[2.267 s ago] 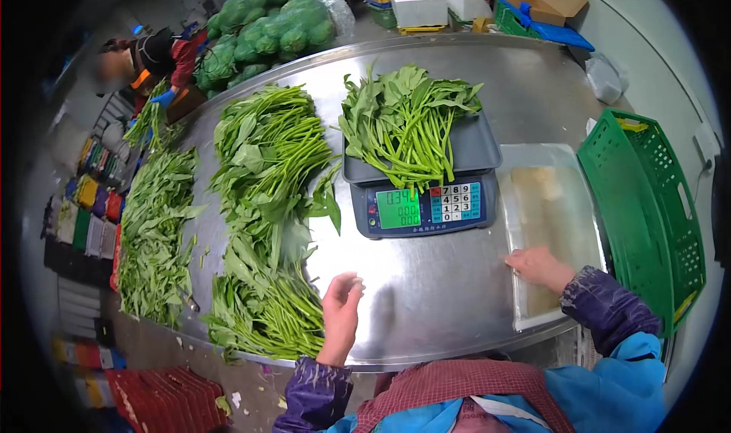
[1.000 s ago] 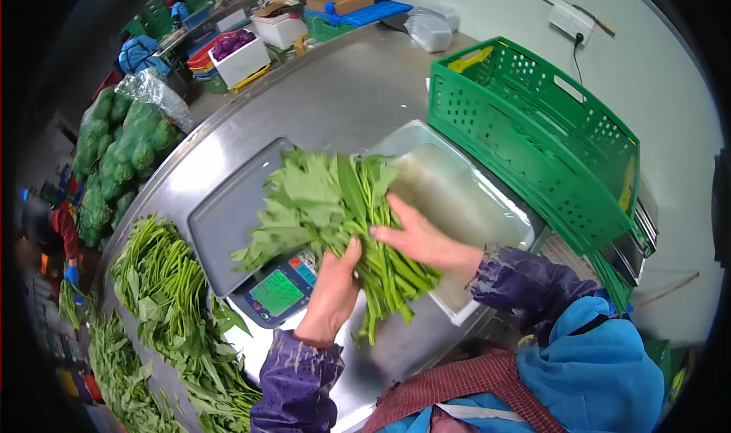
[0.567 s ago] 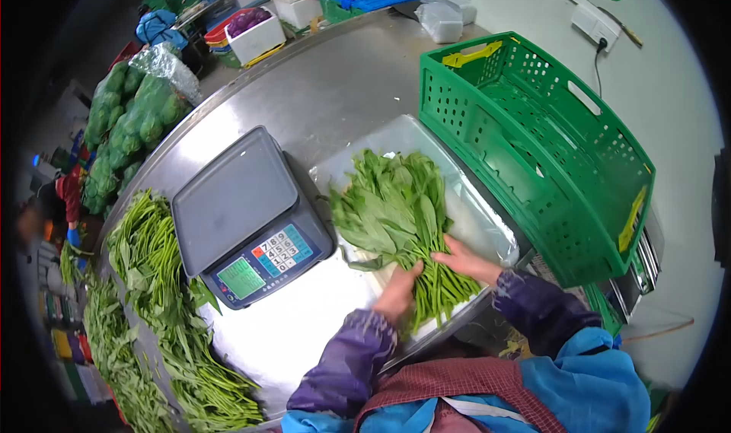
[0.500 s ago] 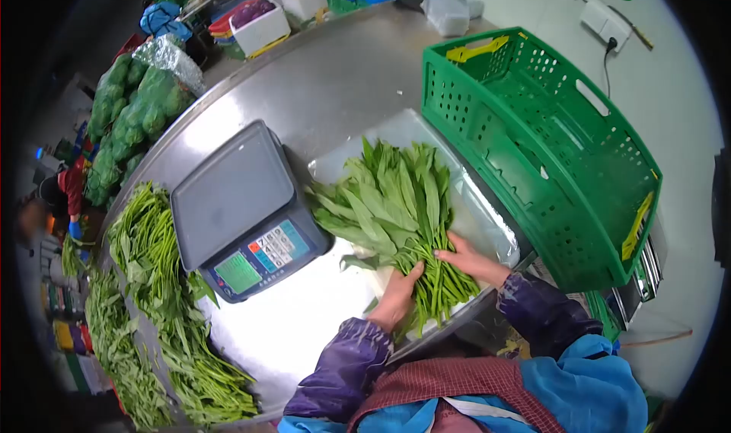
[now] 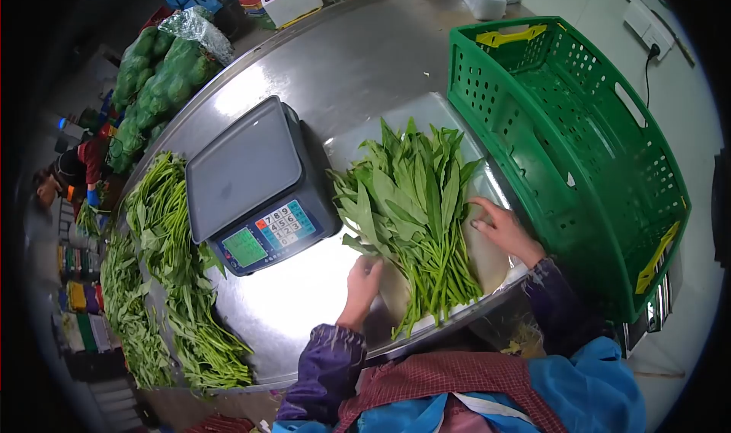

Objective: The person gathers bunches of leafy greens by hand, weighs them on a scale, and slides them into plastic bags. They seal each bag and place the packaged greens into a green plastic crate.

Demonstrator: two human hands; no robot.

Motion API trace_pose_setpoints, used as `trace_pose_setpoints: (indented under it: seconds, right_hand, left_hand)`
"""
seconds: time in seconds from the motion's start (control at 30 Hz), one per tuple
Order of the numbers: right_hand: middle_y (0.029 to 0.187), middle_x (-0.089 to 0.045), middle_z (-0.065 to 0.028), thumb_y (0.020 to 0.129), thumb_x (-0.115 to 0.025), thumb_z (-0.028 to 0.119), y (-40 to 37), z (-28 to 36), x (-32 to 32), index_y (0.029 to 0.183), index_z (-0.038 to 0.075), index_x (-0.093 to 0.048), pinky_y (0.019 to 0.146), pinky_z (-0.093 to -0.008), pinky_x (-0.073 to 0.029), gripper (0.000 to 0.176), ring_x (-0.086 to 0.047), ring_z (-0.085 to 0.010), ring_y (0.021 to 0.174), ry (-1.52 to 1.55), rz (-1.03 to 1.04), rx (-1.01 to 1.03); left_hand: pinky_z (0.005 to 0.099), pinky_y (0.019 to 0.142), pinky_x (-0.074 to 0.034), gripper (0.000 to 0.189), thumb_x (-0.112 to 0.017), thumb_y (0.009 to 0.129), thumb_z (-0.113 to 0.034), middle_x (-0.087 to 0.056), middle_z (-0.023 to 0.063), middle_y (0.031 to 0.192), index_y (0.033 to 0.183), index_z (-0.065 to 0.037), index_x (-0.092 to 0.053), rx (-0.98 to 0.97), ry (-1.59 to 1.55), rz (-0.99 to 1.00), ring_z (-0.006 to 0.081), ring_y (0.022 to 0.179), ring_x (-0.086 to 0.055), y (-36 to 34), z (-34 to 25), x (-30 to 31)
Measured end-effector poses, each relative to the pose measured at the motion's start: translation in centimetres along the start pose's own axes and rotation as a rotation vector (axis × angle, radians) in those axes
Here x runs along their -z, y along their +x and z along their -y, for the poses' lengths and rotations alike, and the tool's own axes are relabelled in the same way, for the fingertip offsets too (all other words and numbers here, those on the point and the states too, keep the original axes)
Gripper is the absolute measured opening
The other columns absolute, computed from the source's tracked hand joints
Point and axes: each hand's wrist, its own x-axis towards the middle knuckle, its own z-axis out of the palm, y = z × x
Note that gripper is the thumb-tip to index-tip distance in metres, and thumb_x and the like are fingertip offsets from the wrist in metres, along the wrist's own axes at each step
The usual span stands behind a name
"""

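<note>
A bunch of leafy greens that looks like water spinach (image 5: 415, 205) lies on a sheet of clear plastic (image 5: 487, 178), leaves pointing away from me and stems toward me. My left hand (image 5: 362, 290) is just left of the stems, empty, with its fingers loosely extended. On the other side, my right hand (image 5: 504, 231) hovers over the plastic at the bunch's right edge. Its fingers are apart and hold nothing. Left of the bunch stands a grey digital scale (image 5: 247, 178) with its lit green display; its pan carries nothing.
Longer piles of greens (image 5: 179, 281) lie along the left side of the metal table (image 5: 358, 45). A green crate (image 5: 563, 159) stands at the right by the wall. Beyond the table are netted green vegetables (image 5: 156, 83) and another person (image 5: 80, 163).
Both hands have let go of the stems and moved apart, left hand to the left, right hand to the right and up. The greens lie loose. The view has shifted slightly.
</note>
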Motion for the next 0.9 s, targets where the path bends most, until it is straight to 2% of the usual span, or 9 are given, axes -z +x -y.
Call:
trace_pose_setpoints:
  seconds: [0.17,0.3,0.37,0.47,0.6,0.7,0.77,0.87,0.9]
  right_hand:
    - [0.073,-0.06,-0.0152,0.081,-0.05,0.007,0.7,-0.8,-1.5,0.103,0.001,-0.054,0.061,-0.0303,-0.046,0.023,-0.059,-0.0211,0.064,-0.146,-0.08,0.175]
    - [0.073,-0.061,-0.0152,0.081,-0.049,0.008,-2.6,7.0,-1.9,0.097,0.001,-0.056,0.057,-0.0328,-0.047,0.019,-0.061,-0.0271,0.065,-0.22,-0.086,0.108]
    - [0.073,-0.061,-0.015,0.08,-0.052,0.012,-4.7,7.8,-4.3,0.098,0.002,-0.055,0.054,-0.0342,-0.049,0.021,-0.061,-0.028,0.063,-0.278,-0.069,0.267]
    - [0.074,-0.06,-0.0152,0.079,-0.058,0.026,-8.4,11.0,-8.1,0.105,0.002,-0.052,0.054,-0.035,-0.05,0.037,-0.061,-0.0278,0.062,-0.356,0.032,0.471]
    - [0.072,-0.057,-0.0219,0.082,-0.054,0.032,-12.5,14.3,-12.9,0.118,-0.005,-0.041,0.057,-0.0427,-0.049,0.053,-0.059,-0.0377,0.063,-0.225,0.432,0.355]
    - [0.071,-0.055,-0.0211,0.081,-0.052,0.028,-14.3,12.4,-17.4,0.118,-0.006,-0.042,0.049,-0.0359,-0.046,0.051,-0.056,-0.0285,0.055,-0.145,0.245,0.599]
    - [0.092,-0.06,-0.0217,0.091,-0.036,0.03,-15.1,11.8,-18.8,0.123,-0.007,-0.036,0.069,-0.0311,-0.049,0.049,-0.061,-0.0252,0.077,-1.377,0.223,1.05]
    - [0.104,-0.057,-0.0155,0.094,-0.025,0.031,-16.0,13.9,-17.8,0.119,-0.01,-0.039,0.078,-0.0257,-0.046,0.05,-0.055,-0.0173,0.094,-1.978,-0.219,1.153]
    - [0.104,-0.057,-0.0155,0.094,-0.025,0.031,-16.2,13.7,-18.3,0.119,-0.01,-0.039,0.078,-0.0257,-0.046,0.05,-0.055,-0.0173,0.094,-1.981,-0.213,1.14]
  left_hand:
    - [0.0234,0.047,-0.039,0.015,-0.051,0.085,-0.01,-0.06,0.0051,0.074,0.091,0.003,-0.057,0.066,0.008,0.098,0.0087,0.055,-0.05,2.0,-3.7,0.9]
    - [0.0289,0.053,-0.044,0.016,-0.053,0.083,-0.007,-0.063,0.01,0.073,0.095,0.002,-0.056,-0.167,0.101,0.105,0.0149,0.056,-0.056,2.8,-5.8,5.6]
    - [0.0312,0.055,-0.045,0.015,-0.052,0.082,-0.006,-0.062,0.0131,0.074,0.094,0.001,-0.056,-0.268,0.241,0.117,0.02,0.06,-0.058,3.4,-6.7,8.9]
    - [0.0374,0.063,-0.043,0.016,-0.05,0.078,-0.002,-0.059,0.019,0.079,0.093,0.002,-0.054,-0.357,0.438,0.127,0.0327,0.07,-0.057,2.5,-9.6,12.9]
    - [0.0384,0.067,-0.041,0.02,-0.047,0.072,0.005,-0.054,0.0202,0.081,0.09,0.003,-0.054,-0.546,0.396,0.155,0.0388,0.078,-0.052,2.0,-8.8,15.1]
    - [0.0381,0.069,-0.042,0.024,-0.046,0.071,0.007,-0.054,0.0197,0.083,0.092,0.002,-0.056,-0.659,0.393,0.278,0.0381,0.079,-0.053,0.6,-8.8,14.9]
    - [0.038,0.071,-0.042,0.027,-0.046,0.071,0.009,-0.054,0.0189,0.085,0.093,0.002,-0.058,-0.62,0.415,0.369,0.037,0.08,-0.053,0.0,-8.6,14.5]
    - [0.0374,0.07,-0.043,0.026,-0.046,0.072,0.009,-0.054,0.0178,0.085,0.093,0.001,-0.06,-0.72,0.345,0.363,0.0355,0.079,-0.054,-0.4,-8.8,13.3]
    - [0.0367,0.07,-0.043,0.025,-0.047,0.073,0.008,-0.054,0.0173,0.084,0.093,0.001,-0.06,-0.696,0.369,0.373,0.0348,0.079,-0.054,-0.3,-8.6,13.3]
